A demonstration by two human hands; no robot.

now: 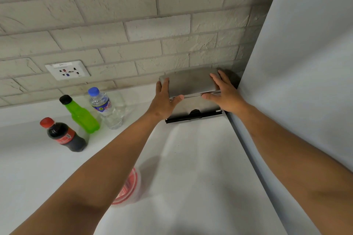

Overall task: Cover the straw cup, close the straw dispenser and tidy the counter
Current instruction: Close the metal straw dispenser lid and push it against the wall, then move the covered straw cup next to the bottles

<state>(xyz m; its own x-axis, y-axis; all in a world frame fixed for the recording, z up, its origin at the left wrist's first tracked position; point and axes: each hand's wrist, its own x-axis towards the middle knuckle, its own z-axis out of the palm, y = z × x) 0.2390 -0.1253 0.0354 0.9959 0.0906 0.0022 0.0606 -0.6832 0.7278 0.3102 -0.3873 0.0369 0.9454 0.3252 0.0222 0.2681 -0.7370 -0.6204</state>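
Hands: two, both bare, arms reaching forward from the lower edge of the view
Left hand (164,99): grip grasping the left end of the straw dispenser lid, fingers laid over its top, thumb hooked under the front edge
Right hand (225,93): grip grasping the right end of the same lid, fingers spread on top, thumb pointing left along the front edge
Straw dispenser (193,99): one, brushed metal box at the back right corner of the worktop, against the brick wall and just beside the grey side panel
Lid (191,82): one, tilted, its front edge held just above the body; a narrow gap shows between them
Dispensing tray: black bar (193,116) along the front foot of the dispenser, unobstructed
Straw cup (128,187): one, clear with red-and-white contents, near the front of the worktop; largely hidden by the left forearm, so whether it is covered cannot be told
Bottles: three, grouped at the left, well apart from the dispenser: cola bottle (64,135) with red cap, green bottle (81,115) with black cap, water bottle (106,108) with blue cap
Worktop (191,158): white
Wall socket (67,69): one, white, on the brick wall (133,15) above the bottles
Side panel (305,63): pale grey, closing the scene on the right
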